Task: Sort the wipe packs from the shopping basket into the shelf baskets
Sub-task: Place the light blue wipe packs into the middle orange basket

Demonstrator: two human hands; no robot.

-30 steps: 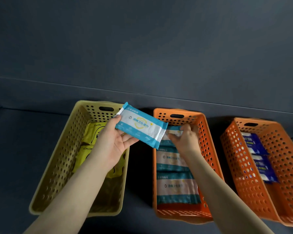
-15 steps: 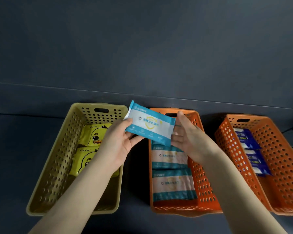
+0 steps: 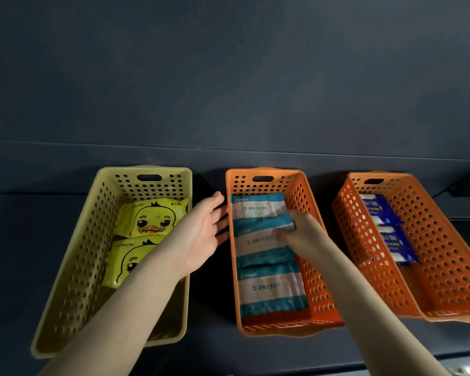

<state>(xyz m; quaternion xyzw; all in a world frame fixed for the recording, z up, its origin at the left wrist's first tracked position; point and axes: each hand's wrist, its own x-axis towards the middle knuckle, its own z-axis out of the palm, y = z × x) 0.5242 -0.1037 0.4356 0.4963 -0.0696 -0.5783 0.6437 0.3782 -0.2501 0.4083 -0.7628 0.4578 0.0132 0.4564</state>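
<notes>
3 baskets stand in a row on a dark shelf (image 3: 17,267). On the left, the pale yellow perforated plastic basket (image 3: 76,267) holds 2 yellow duck-print wipe packs (image 3: 152,218), one behind the other. On the right, the right orange perforated plastic basket (image 3: 445,253) holds 2 dark blue wipe packs (image 3: 396,244).

In the middle orange perforated plastic basket (image 3: 312,280), a row of teal-and-white wipe packs (image 3: 272,289) runs from near to far. The right hand (image 3: 304,232) is inside this basket. Its fingers (image 3: 282,236) are at the right end of a tilted teal-and-white wipe pack (image 3: 261,222) that lies across the far packs. The fingers are blurred, so I cannot tell whether they grip the pack or only rest on it.

The left hand (image 3: 201,234) is released, with its fingers straight and spread. It sits in the gap between the yellow and middle baskets, fingertips at the middle basket's left wall.
</notes>
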